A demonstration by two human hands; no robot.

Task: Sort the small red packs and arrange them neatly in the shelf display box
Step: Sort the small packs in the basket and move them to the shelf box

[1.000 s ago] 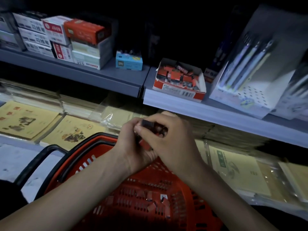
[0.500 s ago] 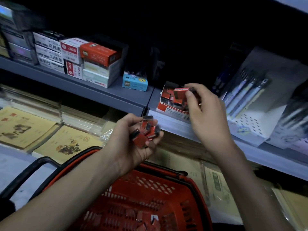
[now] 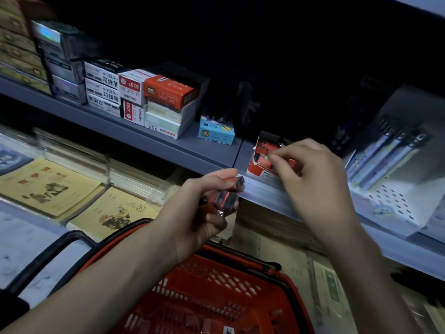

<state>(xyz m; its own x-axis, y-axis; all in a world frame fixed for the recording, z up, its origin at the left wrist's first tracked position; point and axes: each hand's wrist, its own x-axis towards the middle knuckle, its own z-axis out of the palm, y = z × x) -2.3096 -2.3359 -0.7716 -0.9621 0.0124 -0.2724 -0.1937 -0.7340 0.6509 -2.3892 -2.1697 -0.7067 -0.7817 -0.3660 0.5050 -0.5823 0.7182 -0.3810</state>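
The left hand [image 3: 204, 208] is clutching packs [image 3: 227, 196] as ready stock; the right hand [image 3: 310, 179] is curling over the box [image 3: 258, 168] at the shelf [image 3: 168, 145] edge, grip unclear.

upper shelf [image 3: 168, 145]: grey, two boards joined | left part: stacked cartons [image 3: 103, 90], white-red, one orange carton [image 3: 168, 91] on top | middle: small blue box [image 3: 216, 133], standing alone | just right of the joint: red display box [image 3: 258, 168] at front edge | right end: white perforated pen stand [image 3: 390, 203] | lower shelf: yellow booklets [image 3: 48, 186] lying flat
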